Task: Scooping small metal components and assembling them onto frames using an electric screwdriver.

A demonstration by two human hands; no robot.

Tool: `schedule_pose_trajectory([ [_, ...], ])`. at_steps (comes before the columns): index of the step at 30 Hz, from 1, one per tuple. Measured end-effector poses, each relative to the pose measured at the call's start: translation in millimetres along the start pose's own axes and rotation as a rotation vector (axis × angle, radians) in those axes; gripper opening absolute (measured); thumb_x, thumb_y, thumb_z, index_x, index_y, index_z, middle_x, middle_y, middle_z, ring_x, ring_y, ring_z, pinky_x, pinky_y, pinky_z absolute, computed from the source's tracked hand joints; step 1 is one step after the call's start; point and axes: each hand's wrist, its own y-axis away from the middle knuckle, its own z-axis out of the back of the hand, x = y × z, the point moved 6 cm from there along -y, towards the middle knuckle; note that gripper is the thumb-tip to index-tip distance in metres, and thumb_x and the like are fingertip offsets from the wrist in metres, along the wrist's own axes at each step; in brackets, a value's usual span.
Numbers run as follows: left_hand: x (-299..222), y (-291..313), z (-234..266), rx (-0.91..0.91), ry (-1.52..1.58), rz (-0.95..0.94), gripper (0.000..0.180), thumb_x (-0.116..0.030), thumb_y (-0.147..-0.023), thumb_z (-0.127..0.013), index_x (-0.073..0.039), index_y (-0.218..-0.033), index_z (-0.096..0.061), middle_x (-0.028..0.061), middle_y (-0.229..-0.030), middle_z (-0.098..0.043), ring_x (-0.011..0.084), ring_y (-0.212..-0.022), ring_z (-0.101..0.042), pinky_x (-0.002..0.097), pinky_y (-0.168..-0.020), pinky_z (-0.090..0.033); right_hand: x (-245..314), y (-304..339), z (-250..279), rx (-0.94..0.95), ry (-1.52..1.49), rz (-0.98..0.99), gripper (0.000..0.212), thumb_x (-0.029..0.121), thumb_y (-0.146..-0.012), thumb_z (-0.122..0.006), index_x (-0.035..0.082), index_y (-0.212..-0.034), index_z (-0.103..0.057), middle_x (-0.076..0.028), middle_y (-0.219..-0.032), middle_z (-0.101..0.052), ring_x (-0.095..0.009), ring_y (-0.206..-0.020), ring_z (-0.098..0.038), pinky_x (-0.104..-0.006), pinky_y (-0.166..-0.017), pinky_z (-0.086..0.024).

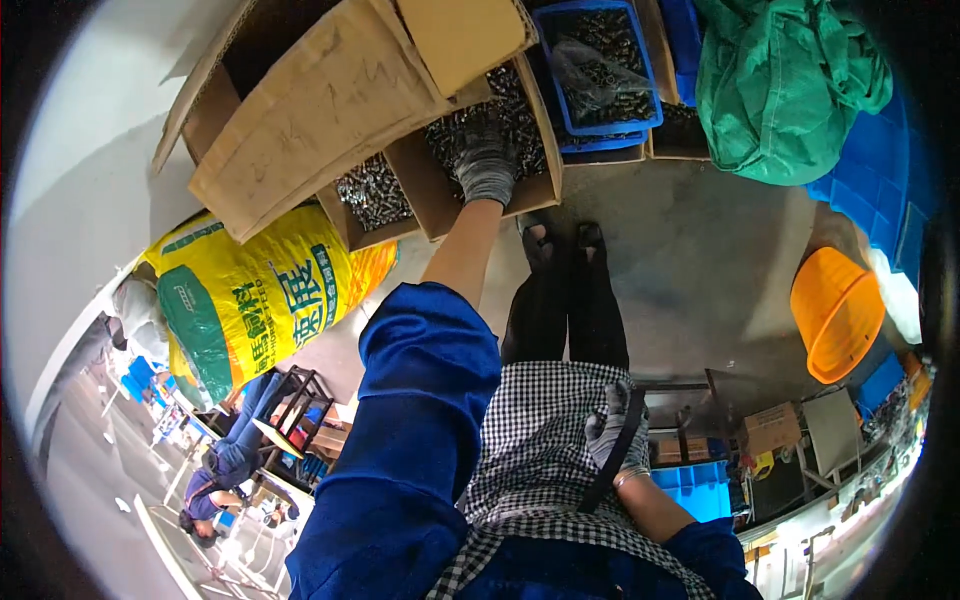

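My left hand [485,168], in a grey knit glove, reaches down into an open cardboard box [433,190] of small dark metal parts [512,108]. Its fingers are down among the parts, so their grip is hidden. A neighbouring compartment holds shinier small metal pieces [372,194]. Close to my checked apron [545,430], my right hand [612,432] wears a similar glove. Its fingers look curled at a black strap [618,450] that runs across the hand.
Cardboard flaps [320,110] cover the boxes at left. A blue crate [600,70] of dark parts stands right of my left hand, near a green sack [790,90]. A yellow sack [255,300], an orange basket [835,315] and a seated person [225,465] are farther out.
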Motion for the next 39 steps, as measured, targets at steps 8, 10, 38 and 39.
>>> schedule_pose_trajectory([
  [8,-8,17,11,0.127,0.089,0.056,0.037,-0.023,-0.085,-0.049,-0.012,-0.119,-0.057,0.0178,-0.129,-0.048,0.0347,-0.116,-0.050,0.0478,-0.093,-0.043,-1,-1,11,-0.095,0.024,0.068,0.063,0.029,-0.078,-0.055,0.002,-0.133,-0.038,-0.020,-0.136,-0.039,-0.036,-0.124,-0.038,-0.0469,-0.104,-0.030],
  [10,-5,5,-7,0.199,0.085,0.001,0.035,-0.022,-0.086,-0.048,-0.012,-0.117,-0.059,0.0181,-0.127,-0.051,0.0344,-0.115,-0.051,0.0477,-0.093,-0.044,2,-2,15,-0.089,0.014,0.068,0.063,0.029,-0.078,-0.055,0.002,-0.132,-0.038,-0.020,-0.136,-0.039,-0.036,-0.124,-0.038,-0.0470,-0.104,-0.030],
  [38,-53,0,26,0.070,-0.071,-0.202,0.026,-0.022,-0.089,-0.047,-0.008,-0.101,-0.066,0.0156,-0.097,-0.065,0.0286,-0.081,-0.063,0.0411,-0.064,-0.051,-9,7,3,-0.029,-0.032,-0.019,0.060,0.031,-0.080,-0.053,0.003,-0.132,-0.039,-0.021,-0.136,-0.039,-0.037,-0.124,-0.038,-0.0461,-0.104,-0.030],
  [39,-53,2,27,0.039,-0.082,-0.203,0.027,-0.022,-0.088,-0.046,-0.011,-0.103,-0.066,0.0138,-0.099,-0.065,0.0283,-0.085,-0.063,0.0422,-0.066,-0.051,-10,7,3,-0.024,-0.033,-0.027,0.060,0.031,-0.080,-0.053,0.003,-0.132,-0.039,-0.020,-0.136,-0.039,-0.037,-0.124,-0.038,-0.0458,-0.104,-0.031],
])
